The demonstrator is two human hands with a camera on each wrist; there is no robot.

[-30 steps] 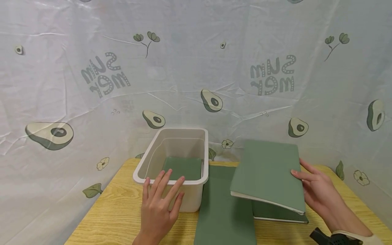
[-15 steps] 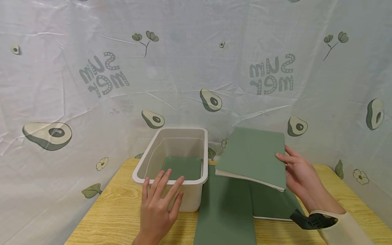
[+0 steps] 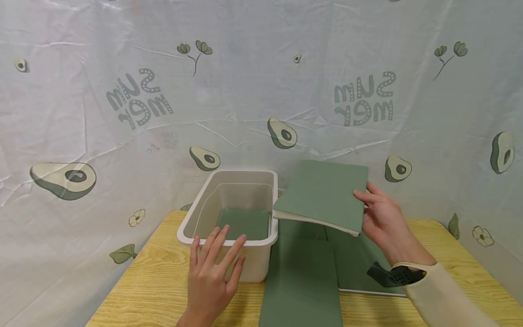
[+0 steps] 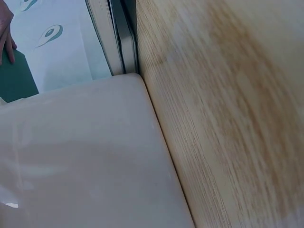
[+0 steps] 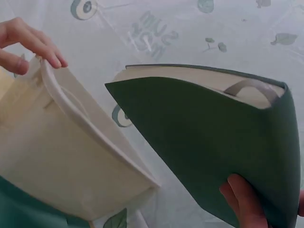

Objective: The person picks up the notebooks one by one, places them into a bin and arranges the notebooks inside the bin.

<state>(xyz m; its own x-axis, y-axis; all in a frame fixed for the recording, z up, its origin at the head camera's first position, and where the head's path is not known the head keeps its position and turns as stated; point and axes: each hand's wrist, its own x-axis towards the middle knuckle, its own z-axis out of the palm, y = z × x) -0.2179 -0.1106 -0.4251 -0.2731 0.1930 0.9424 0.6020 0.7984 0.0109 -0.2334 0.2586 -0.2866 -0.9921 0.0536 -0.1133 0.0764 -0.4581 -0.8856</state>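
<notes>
My right hand (image 3: 384, 218) pinches a green hardcover book (image 3: 323, 193) by its right side, thumb on the upper cover. The book is tilted in the air, its left corner at the right rim of a light beige plastic bin (image 3: 245, 263). In the right wrist view a grey ribbon (image 5: 254, 88) shows at the book's pages. My left hand (image 3: 212, 277) rests its extended fingers on the bin's near rim. Another green book (image 3: 245, 222) lies on the bin's floor, partly hidden by the near wall.
Green books lie flat on the wooden table (image 3: 143, 272) right of the bin: one close beside it (image 3: 302, 281), another farther right (image 3: 359, 268), partly under my right forearm. A patterned curtain (image 3: 241, 81) hangs behind the table.
My right hand has carried the held book up and left, from above the right-hand books to the bin's right rim. The left hand and the bin have stayed put.
</notes>
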